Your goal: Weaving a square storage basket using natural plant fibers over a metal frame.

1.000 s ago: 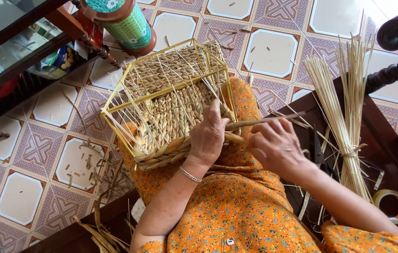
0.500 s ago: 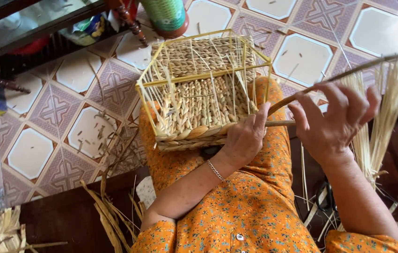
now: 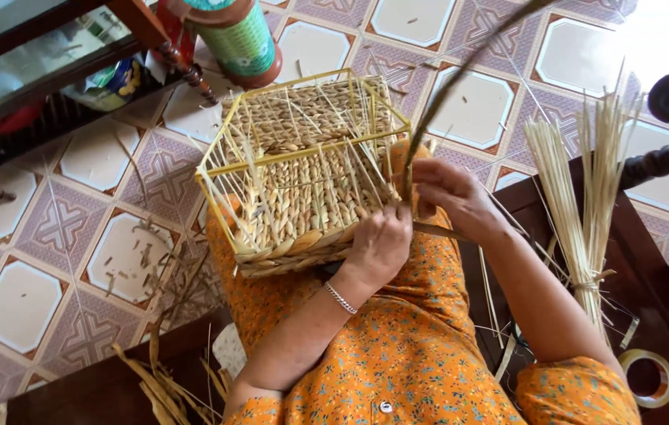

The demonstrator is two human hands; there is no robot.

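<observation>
A half-woven basket (image 3: 303, 169) on a yellow wire frame rests on the person's lap, tipped on its side above the patterned tile floor (image 3: 59, 228). The left hand (image 3: 379, 245) presses against the basket's near corner with fingers curled on the weave, while the right hand (image 3: 451, 193) pinches a long dark strand (image 3: 460, 71) that rises from that corner. A tied bundle of straws (image 3: 578, 181) leans on the dark wooden bench (image 3: 649, 260) to the right, near a tape roll (image 3: 649, 376).
</observation>
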